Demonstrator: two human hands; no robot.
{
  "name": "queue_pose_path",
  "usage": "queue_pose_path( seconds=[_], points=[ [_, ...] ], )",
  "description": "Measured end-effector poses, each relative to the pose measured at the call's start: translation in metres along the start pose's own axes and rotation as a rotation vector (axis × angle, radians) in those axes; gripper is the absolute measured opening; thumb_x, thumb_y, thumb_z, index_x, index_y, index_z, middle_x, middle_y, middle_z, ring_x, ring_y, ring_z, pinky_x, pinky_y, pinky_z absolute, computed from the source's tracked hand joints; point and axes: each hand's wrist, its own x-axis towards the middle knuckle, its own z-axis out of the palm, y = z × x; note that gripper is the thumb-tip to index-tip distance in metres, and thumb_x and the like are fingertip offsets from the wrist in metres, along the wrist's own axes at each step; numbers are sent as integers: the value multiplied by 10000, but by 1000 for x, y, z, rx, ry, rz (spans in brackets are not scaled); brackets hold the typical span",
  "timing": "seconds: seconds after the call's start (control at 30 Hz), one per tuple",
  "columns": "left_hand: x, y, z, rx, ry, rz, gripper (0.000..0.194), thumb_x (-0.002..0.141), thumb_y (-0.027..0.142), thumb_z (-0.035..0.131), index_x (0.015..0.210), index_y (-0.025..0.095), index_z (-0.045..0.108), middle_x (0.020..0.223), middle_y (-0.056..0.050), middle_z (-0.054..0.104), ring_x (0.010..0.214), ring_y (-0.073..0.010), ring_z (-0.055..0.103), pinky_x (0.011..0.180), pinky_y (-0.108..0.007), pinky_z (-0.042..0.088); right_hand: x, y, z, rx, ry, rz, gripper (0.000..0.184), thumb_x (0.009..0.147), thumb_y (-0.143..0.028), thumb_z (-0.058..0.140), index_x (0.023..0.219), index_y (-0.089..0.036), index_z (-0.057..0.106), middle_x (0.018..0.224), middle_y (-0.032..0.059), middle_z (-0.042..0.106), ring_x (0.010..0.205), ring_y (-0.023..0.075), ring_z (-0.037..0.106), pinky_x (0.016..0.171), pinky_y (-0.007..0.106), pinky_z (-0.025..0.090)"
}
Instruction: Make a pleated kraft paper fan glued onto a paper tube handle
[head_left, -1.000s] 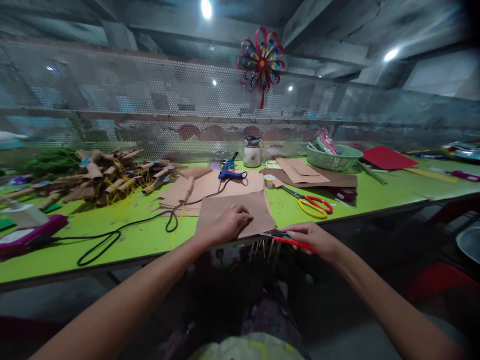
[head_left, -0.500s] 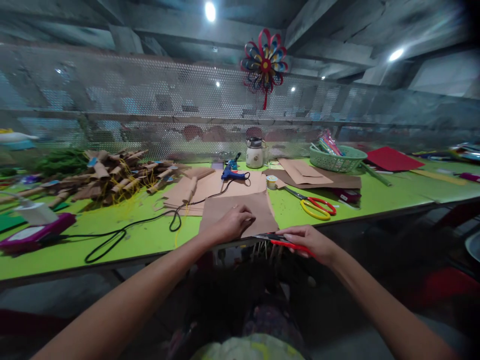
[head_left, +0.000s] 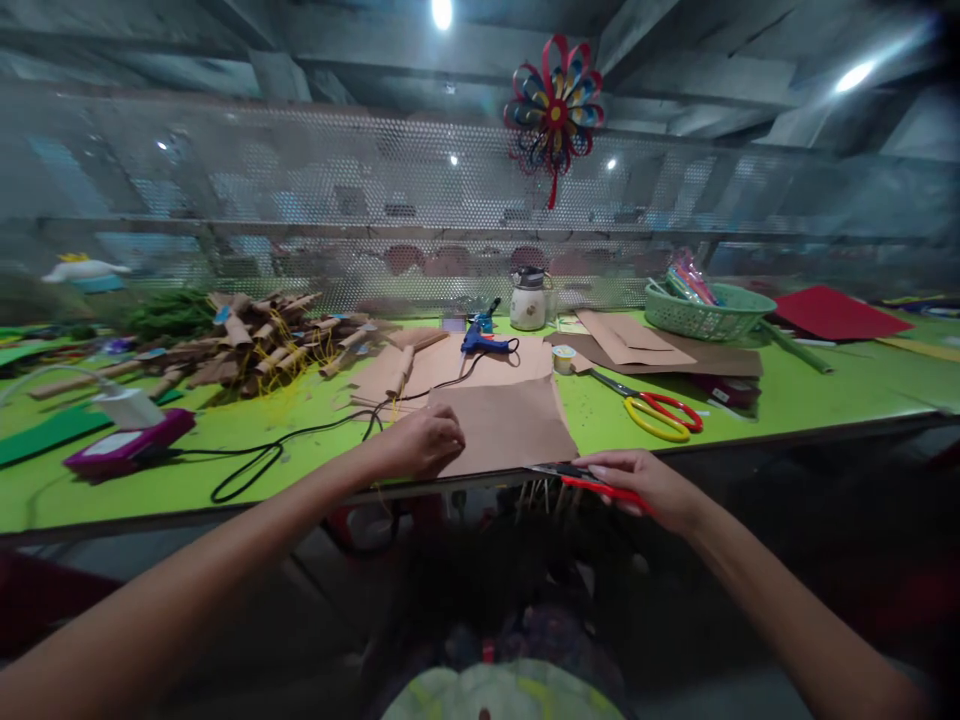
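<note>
A sheet of brown kraft paper (head_left: 510,425) lies at the front edge of the green table. My left hand (head_left: 424,442) is over its left side, fingers curled and closed; whether anything small is between them does not show. In my right hand (head_left: 649,485) is a red and black utility knife (head_left: 592,482), its thin tip pointing left along the paper's front edge, near the right corner. Behind the sheet, more kraft paper (head_left: 525,358) carries a blue glue gun (head_left: 484,344). Scissors with red and yellow handles (head_left: 656,415) lie to the right.
Rolled brown paper pieces with yellow string (head_left: 277,345) are heaped at the left. A black cord (head_left: 262,460) runs from a purple power strip (head_left: 131,445). A jug (head_left: 529,300), a small tape roll (head_left: 562,358) and a green basket (head_left: 709,315) stand farther back.
My left hand has moved left across the paper, from its middle to its left side. The right hand still holds the knife by the right corner. The view has shifted slightly left.
</note>
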Motion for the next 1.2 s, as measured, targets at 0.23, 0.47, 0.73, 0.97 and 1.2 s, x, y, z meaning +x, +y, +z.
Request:
queue_pose_path(
  seconds=[0.23, 0.47, 0.73, 0.97, 1.2],
  points=[
    [-12, -5, 4, -102, -52, -13, 353, 908, 404, 423, 1093, 220, 662, 1006, -90, 559, 877, -157, 554, 822, -261, 431, 3, -2, 9, -18, 9, -2, 507, 781, -443, 632, 1173, -123, 607, 582, -2, 558, 387, 32, 354, 378, 172, 213],
    [-13, -14, 5, -136, -91, -12, 363, 914, 403, 410, 1137, 239, 645, 1044, -91, 534, 878, -147, 548, 837, -256, 425, -6, -4, 12, -103, 34, -27, 506, 782, -468, 620, 1149, -118, 633, 564, -9, 535, 385, 29, 329, 379, 176, 200],
    [-10, -20, 5, -159, -119, 6, 362, 906, 405, 429, 1136, 229, 646, 1032, -96, 533, 884, -149, 546, 831, -255, 433, -2, -5, 20, -62, 5, -46, 524, 773, -472, 620, 1148, -106, 632, 572, -2, 543, 385, 33, 334, 373, 179, 204],
    [-10, -22, 6, -170, -111, 22, 381, 889, 437, 445, 1131, 230, 654, 1026, -103, 543, 878, -161, 547, 839, -277, 441, 10, -17, 45, -37, -11, -16, 517, 763, -458, 633, 1147, -112, 633, 540, -11, 550, 369, 34, 344, 371, 179, 202],
    [-9, -21, 6, -204, -99, 24, 378, 879, 437, 466, 1123, 224, 660, 1019, -105, 552, 882, -163, 553, 853, -284, 446, 2, -4, 39, 4, -51, -19, 485, 776, -451, 632, 1139, -130, 638, 553, -17, 541, 369, 30, 333, 366, 180, 200]
  ],
)
